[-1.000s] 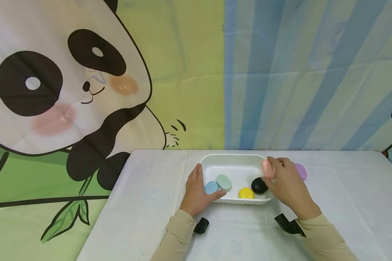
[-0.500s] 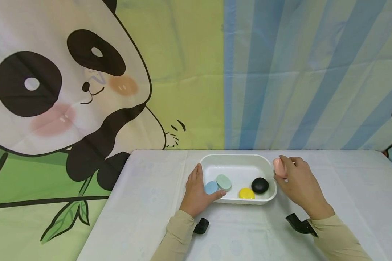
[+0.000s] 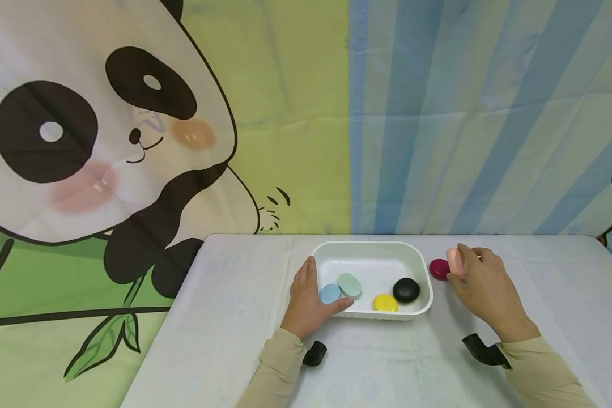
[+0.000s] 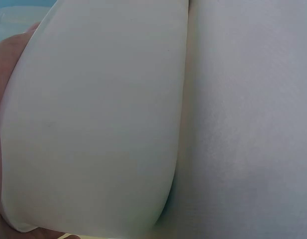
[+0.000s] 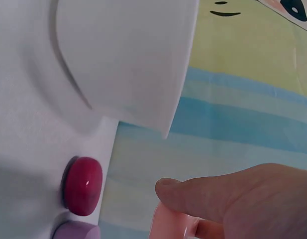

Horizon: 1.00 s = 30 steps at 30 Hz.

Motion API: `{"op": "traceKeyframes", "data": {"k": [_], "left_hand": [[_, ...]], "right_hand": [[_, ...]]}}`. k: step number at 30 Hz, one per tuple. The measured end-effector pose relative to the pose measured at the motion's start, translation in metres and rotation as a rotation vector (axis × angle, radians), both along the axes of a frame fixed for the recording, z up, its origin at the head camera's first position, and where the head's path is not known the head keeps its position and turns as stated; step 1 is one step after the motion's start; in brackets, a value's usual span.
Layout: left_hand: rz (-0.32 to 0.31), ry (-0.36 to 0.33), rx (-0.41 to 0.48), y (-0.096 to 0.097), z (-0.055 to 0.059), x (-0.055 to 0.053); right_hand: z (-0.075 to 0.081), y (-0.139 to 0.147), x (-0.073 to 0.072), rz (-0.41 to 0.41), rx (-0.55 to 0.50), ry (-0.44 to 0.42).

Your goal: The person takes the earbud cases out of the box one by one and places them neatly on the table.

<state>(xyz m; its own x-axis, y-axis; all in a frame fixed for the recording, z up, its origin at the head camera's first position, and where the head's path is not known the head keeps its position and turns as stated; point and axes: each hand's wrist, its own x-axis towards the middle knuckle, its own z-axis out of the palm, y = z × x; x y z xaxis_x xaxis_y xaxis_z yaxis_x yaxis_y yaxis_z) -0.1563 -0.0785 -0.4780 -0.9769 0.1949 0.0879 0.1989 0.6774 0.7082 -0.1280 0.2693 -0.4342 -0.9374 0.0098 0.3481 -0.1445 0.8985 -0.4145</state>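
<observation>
In the head view my right hand (image 3: pixel 487 289) pinches a glossy peach-pink, pebble-like piece (image 3: pixel 455 262) just right of the white tray (image 3: pixel 367 252). The right wrist view shows my thumb pressed on that peach piece (image 5: pixel 167 224). A dark red rounded piece (image 3: pixel 439 270) lies on the table between tray and hand. Around the tray's left end my left hand (image 3: pixel 306 309) holds on, thumb over the front rim, fingers along the side. Inside lie a light blue piece (image 3: pixel 329 293), a pale green one (image 3: pixel 349 285), a yellow one (image 3: pixel 385 302) and a black one (image 3: pixel 406 290).
A purple piece (image 5: pixel 76 230) lies beside the red one, seen in the right wrist view and mostly hidden by my hand in the head view. A white cloth covers the table (image 3: pixel 224 317). A printed curtain (image 3: pixel 306 113) hangs along its back edge.
My right hand has moved right, out from over the tray's right end, carrying the peach-pink piece. The red piece has come into view; the purple one is now covered. My left hand stays put.
</observation>
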Motion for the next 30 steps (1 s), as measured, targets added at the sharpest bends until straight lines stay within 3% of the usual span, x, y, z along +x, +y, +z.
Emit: {"op": "traceKeyframes", "data": {"k": [16, 30], "left_hand": [[0.0, -0.006, -0.003, 0.0, 0.001, 0.0], [0.0, -0.001, -0.01, 0.0, 0.003, 0.0]], "right_hand": [[-0.015, 0.031, -0.006, -0.094, 0.02, -0.151], [-0.024, 0.05, -0.013, -0.14, 0.043, -0.235]]}}
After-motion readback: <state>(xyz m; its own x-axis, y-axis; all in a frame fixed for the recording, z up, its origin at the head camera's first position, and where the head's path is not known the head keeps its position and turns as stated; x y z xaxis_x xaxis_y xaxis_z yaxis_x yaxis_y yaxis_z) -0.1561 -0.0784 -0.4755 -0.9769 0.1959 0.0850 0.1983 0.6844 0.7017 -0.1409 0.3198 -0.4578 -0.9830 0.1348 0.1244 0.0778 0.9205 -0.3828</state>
